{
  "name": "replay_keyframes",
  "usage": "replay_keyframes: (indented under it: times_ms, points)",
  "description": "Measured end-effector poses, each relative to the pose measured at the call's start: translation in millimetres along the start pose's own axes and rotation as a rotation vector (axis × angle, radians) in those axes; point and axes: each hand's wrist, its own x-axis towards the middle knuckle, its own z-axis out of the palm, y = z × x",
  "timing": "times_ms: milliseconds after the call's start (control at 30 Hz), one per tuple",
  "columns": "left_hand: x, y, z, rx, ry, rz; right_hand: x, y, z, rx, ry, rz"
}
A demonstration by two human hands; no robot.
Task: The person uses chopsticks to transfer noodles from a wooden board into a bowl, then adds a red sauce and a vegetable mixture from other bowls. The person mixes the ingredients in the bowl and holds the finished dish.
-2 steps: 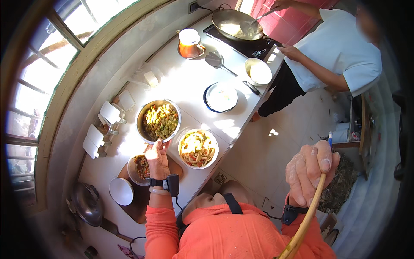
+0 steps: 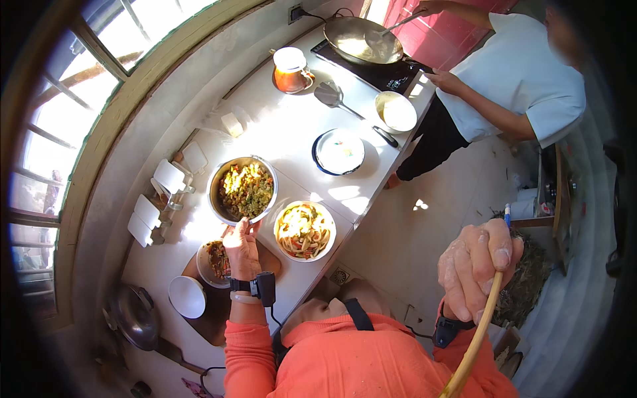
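My left hand (image 2: 243, 249) holds the near rim of a metal bowl (image 2: 211, 199) of chopped green filling topped with yellow pieces. In my raised right hand (image 2: 474, 265), the fingers are closed around wooden chopsticks (image 2: 488, 305) with a blue end. The other end of the chopsticks runs down to the lower edge of the picture, close to me. Beside the metal bowl stands a white bowl (image 2: 332, 251) of pale strips with red and green bits. Nearer to my left wrist, a bowl with dark reddish food (image 2: 217, 259) sits on a wooden board (image 2: 265, 264).
A white bowl (image 2: 187, 296) and a dark pan (image 2: 135, 317) lie at left. Further back are a plate (image 2: 340, 151), a spatula (image 2: 340, 99), a cream bowl (image 2: 396, 111) and a jug (image 2: 292, 78). Another person (image 2: 511, 73) stirs a wok (image 2: 348, 40) on a hob at the far right.
My right hand has shifted very slightly, and the chopsticks' near end sits a little further right. My left hand stays on the metal bowl's rim.
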Motion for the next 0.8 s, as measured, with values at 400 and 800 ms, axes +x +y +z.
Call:
replay_keyframes:
  times_ms: [400, 800]
  points:
    - [-58, 51, 5, 0.186, -0.025, -0.018, -20, 11, -28, 0.006, 0.274, -0.047]
    - [-106, 72, 8, 0.339, -0.043, -0.044, -49, 80, -78, -1.123, 0.676, 0.203]
